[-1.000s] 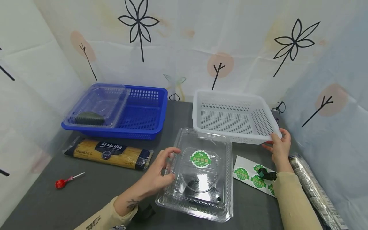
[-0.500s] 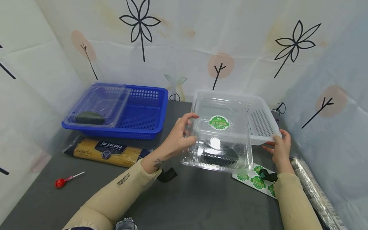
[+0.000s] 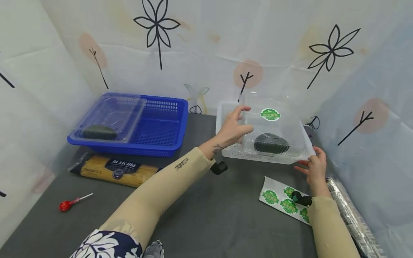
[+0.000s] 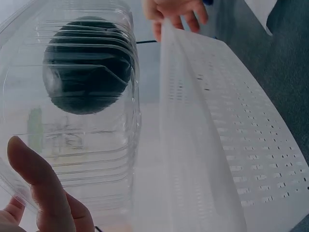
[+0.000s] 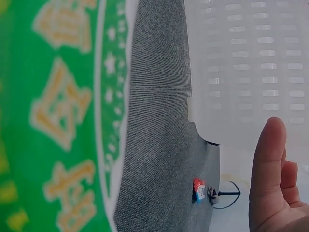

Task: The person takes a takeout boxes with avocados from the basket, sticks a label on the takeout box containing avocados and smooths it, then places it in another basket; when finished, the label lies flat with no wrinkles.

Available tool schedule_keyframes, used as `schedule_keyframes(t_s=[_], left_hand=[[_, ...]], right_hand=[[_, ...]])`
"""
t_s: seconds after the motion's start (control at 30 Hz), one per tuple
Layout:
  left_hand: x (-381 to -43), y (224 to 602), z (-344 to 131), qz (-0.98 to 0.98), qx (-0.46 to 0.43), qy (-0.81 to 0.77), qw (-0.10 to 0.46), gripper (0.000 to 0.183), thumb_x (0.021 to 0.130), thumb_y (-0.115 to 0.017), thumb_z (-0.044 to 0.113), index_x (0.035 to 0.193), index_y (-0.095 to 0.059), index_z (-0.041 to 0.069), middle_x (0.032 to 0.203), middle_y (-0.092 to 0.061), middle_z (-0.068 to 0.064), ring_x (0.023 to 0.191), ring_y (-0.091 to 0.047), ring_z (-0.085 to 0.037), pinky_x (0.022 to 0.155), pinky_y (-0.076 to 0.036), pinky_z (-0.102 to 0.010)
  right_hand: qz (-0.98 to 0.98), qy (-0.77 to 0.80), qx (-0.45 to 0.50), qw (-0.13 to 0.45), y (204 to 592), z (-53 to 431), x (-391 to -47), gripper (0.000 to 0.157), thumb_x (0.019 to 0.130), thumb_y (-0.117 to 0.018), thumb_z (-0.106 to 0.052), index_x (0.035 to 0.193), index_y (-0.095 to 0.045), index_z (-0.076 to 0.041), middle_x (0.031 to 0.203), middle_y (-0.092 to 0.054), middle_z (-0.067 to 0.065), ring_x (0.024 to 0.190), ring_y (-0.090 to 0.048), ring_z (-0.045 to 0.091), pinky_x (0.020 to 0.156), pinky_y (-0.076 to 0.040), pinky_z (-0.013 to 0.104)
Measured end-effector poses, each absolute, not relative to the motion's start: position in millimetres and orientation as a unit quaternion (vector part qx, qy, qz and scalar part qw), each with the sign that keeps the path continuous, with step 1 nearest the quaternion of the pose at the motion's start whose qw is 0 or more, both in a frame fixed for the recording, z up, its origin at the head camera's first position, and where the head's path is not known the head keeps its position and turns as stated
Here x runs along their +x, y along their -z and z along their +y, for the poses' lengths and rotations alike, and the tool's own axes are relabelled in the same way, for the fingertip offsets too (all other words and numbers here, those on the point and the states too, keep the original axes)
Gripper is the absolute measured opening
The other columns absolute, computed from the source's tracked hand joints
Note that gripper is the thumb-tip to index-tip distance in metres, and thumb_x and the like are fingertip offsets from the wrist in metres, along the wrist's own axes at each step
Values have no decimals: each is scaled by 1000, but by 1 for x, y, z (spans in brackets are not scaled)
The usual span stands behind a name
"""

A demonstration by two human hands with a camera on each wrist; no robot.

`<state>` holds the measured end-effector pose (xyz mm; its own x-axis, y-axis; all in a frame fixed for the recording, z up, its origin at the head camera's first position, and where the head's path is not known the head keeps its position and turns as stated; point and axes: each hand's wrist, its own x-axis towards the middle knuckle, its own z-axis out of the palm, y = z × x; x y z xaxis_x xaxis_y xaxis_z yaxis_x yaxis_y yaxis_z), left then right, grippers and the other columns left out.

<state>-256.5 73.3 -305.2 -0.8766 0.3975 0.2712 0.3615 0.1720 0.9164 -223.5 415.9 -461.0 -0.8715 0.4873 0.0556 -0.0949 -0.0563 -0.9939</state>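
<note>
My left hand [image 3: 230, 127] pinches the left edge of a clear plastic clamshell box [image 3: 290, 127], its thumb and fingers spread around the rim. A round green sticker [image 3: 270, 114] is on the lid, and a dark rounded thing [image 4: 89, 67] shows inside. The box hangs over the white perforated basket [image 3: 258, 157]; whether it touches the basket I cannot tell. At the basket's front right corner my right hand [image 3: 316, 166] grips the rim, thumb on top and fingers below. In the right wrist view the thumb [image 5: 270, 154] lies against the basket wall.
A blue basket [image 3: 158, 147] at the left bears another clear box [image 3: 113, 111]. Before it lie a spaghetti pack [image 3: 113, 170] and a red lollipop [image 3: 66, 205]. A sticker sheet [image 3: 277, 200] lies by the right forearm, beside a silvery roll [image 3: 350, 211].
The left hand has carried the clear box away from me and to the right, from above the table to over the white basket. My right hand has stayed on the basket's corner.
</note>
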Motion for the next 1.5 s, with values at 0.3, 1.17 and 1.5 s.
schedule_keyframes(t_s=[0.3,1.17,1.5], left_hand=[[-289,320,115,746,179,-638,65,61,68,-60,11,123,-41,32,132,-24,-10,98,-41,-18,42,-49,-32],[-310,350,157,748,121,-638,133,65,70,-66,17,128,-38,26,89,-52,-2,49,-39,-10,43,-49,-31],[-313,358,159,758,100,-627,147,60,71,-66,22,124,-37,21,105,-46,-7,71,-50,-17,45,-50,-30]], right_hand=[[-671,-702,-136,197,445,406,-212,35,86,-37,-13,118,-36,-28,96,-48,1,61,-56,17,48,-51,35],[-684,-689,-138,195,453,414,-215,44,84,-32,-9,124,-34,-27,105,-46,1,67,-55,15,50,-52,33],[-691,-684,-139,188,456,416,-216,45,84,-30,-10,125,-32,-28,111,-44,1,71,-54,16,51,-52,34]])
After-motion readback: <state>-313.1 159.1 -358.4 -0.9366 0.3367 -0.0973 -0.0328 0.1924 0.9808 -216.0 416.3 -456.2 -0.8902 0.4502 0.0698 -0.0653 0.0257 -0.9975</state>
